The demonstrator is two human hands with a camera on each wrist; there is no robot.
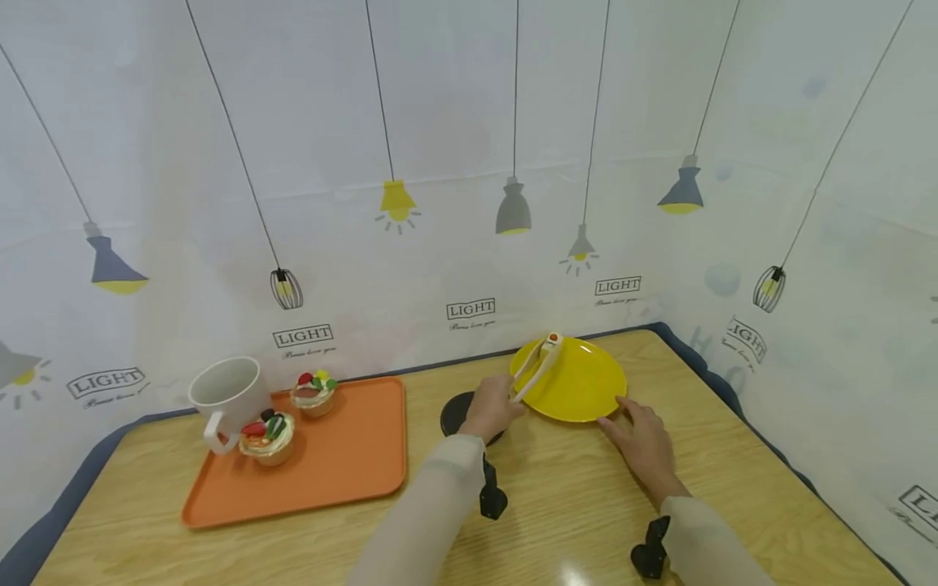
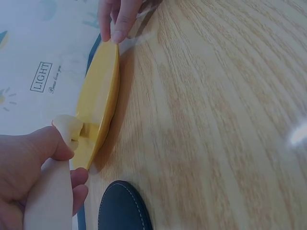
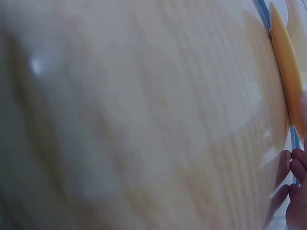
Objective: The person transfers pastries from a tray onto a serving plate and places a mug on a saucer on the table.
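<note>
My left hand [image 1: 493, 409] grips a pair of white tongs [image 1: 541, 378], whose far end lies over the yellow plate [image 1: 586, 378]. A small pale piece with a red spot [image 1: 553, 340] shows at that end; its kind is unclear. My right hand [image 1: 645, 443] pinches the plate's near right rim between thumb and fingers, as the left wrist view also shows. Below the left hand lies a round black coaster [image 1: 456, 413] with a stitched edge [image 2: 122, 211], partly covered by that hand in the head view. The right wrist view shows mostly blurred tabletop.
An orange tray [image 1: 352, 456] sits on the left of the wooden table [image 1: 557, 521]. On it are a white mug [image 1: 230, 391] and two topped cupcakes, one nearer [image 1: 267, 443] and one farther [image 1: 315, 399]. A printed cloth wall [image 1: 440, 260] stands behind and to the right.
</note>
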